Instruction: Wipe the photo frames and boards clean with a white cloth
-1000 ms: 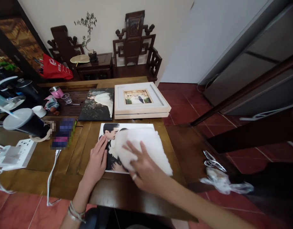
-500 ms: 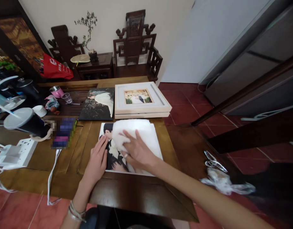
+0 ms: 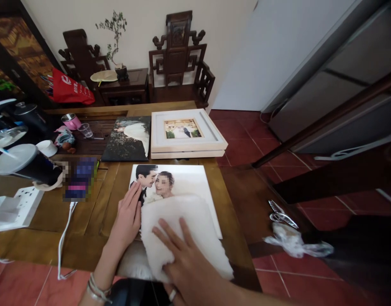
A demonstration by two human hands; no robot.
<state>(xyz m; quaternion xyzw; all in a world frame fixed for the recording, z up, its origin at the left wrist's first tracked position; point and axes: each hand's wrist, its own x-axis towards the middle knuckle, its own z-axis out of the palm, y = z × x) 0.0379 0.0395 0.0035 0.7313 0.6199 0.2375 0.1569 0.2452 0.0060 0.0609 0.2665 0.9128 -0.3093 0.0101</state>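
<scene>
A photo print of two people lies flat on the wooden table in front of me. My left hand rests at its left edge, fingers stretched and close together on the picture. Over the print's lower part lies a white cloth, hanging past the near edge of the table. My right hand presses on this cloth with several fingers spread, and a ringed finger is bent near the cloth's near edge. The cloth covers the lower half of the picture.
Beyond the print are a dark photo panel and stacked pale frames. To the left stand a lidded cup, a phone on a cable and a power strip. Scissors and a plastic bag lie at right.
My right hand has pulled the white cloth down toward me, uncovering the two faces at the top of the print. My left hand stays at the left edge.
</scene>
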